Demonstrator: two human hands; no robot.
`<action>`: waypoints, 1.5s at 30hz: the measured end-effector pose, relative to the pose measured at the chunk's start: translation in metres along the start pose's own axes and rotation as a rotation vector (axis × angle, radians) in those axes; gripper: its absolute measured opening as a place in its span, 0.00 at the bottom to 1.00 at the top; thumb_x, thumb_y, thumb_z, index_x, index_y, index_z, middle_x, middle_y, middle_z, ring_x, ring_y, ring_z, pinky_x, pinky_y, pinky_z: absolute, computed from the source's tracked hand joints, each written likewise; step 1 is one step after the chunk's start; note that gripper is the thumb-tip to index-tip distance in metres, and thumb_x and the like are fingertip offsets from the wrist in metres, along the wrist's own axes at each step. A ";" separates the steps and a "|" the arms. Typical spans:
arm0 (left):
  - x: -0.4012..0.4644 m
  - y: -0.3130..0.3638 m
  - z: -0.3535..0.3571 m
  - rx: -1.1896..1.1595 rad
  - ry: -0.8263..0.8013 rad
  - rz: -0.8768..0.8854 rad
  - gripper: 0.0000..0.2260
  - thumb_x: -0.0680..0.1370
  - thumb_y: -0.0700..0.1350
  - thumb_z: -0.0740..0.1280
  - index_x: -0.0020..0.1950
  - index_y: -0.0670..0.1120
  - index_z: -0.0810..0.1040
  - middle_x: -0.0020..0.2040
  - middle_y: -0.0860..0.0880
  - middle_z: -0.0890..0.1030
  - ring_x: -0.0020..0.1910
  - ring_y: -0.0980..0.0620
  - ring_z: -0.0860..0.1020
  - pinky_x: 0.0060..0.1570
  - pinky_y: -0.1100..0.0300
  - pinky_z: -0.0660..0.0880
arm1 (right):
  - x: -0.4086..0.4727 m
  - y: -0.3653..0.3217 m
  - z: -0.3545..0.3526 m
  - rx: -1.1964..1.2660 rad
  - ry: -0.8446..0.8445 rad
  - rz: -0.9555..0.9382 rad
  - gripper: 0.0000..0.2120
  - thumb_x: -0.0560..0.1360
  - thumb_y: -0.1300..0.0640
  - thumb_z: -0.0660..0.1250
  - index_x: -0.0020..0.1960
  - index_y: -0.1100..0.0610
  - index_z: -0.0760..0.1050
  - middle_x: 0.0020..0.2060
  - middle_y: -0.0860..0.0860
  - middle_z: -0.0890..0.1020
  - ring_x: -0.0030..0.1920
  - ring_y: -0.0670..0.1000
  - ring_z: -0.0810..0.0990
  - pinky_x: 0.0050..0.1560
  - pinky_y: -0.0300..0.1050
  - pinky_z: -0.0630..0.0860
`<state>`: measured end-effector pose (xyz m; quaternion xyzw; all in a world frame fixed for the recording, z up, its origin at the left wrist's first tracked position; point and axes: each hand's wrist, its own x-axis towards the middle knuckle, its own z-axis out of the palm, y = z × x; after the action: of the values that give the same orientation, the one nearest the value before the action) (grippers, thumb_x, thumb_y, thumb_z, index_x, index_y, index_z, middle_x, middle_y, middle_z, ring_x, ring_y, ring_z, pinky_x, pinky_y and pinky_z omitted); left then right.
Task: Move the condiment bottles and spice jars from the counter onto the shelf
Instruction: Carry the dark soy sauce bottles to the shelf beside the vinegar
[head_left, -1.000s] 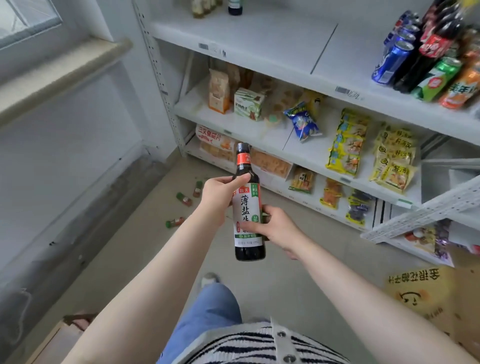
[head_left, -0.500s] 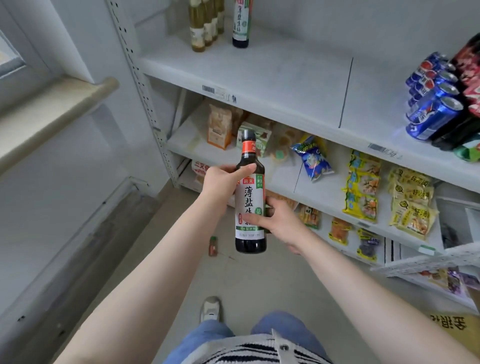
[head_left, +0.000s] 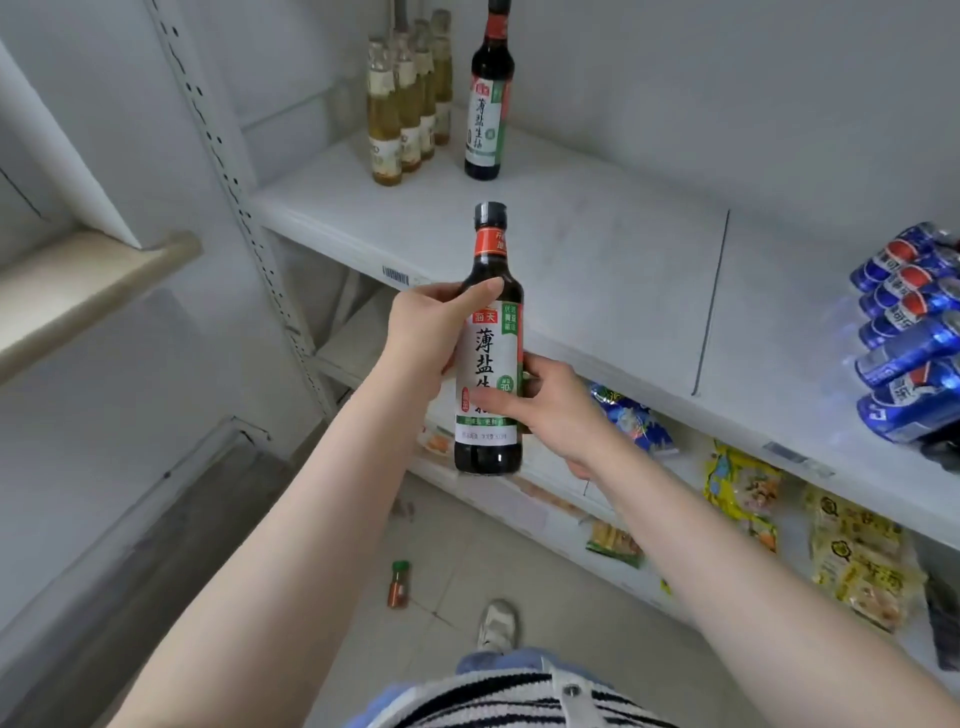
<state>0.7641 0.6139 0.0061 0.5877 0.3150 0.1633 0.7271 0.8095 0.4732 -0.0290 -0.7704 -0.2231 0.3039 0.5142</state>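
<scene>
meanwhile the left hand (head_left: 426, 332) is gripping the upright soy bottle (head_left: 489, 358) at its shoulder and the right hand (head_left: 556, 410) is clasping its lower label, holding it in front of the shelf (head_left: 597, 260), below another bottle (head_left: 485, 104) standing there.

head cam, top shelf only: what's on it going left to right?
Pale yellow bottles → dark soy sauce bottle → bare shelf with a seam → blue cans lying at the right edge.
</scene>
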 end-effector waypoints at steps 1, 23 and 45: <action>0.008 0.008 0.008 -0.007 0.009 0.011 0.10 0.71 0.47 0.75 0.47 0.46 0.80 0.40 0.49 0.85 0.33 0.55 0.84 0.30 0.63 0.77 | 0.012 -0.005 -0.009 0.002 -0.006 -0.002 0.22 0.65 0.50 0.78 0.57 0.52 0.78 0.50 0.48 0.85 0.50 0.47 0.84 0.55 0.50 0.80; 0.201 0.101 0.030 0.061 0.036 0.231 0.14 0.75 0.46 0.71 0.60 0.49 0.79 0.53 0.51 0.84 0.50 0.54 0.82 0.47 0.60 0.76 | 0.241 -0.074 -0.052 0.039 0.117 -0.130 0.24 0.62 0.57 0.80 0.54 0.52 0.75 0.50 0.49 0.84 0.50 0.50 0.83 0.52 0.47 0.80; 0.338 0.114 -0.002 0.126 -0.186 0.350 0.25 0.73 0.35 0.71 0.70 0.41 0.72 0.63 0.45 0.80 0.60 0.53 0.79 0.62 0.56 0.75 | 0.378 -0.086 -0.024 -0.007 0.393 -0.143 0.27 0.61 0.57 0.80 0.56 0.51 0.73 0.51 0.48 0.83 0.52 0.50 0.82 0.54 0.52 0.79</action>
<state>1.0305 0.8500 0.0247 0.6904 0.1491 0.2121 0.6754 1.0941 0.7379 -0.0332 -0.7988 -0.1739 0.1098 0.5654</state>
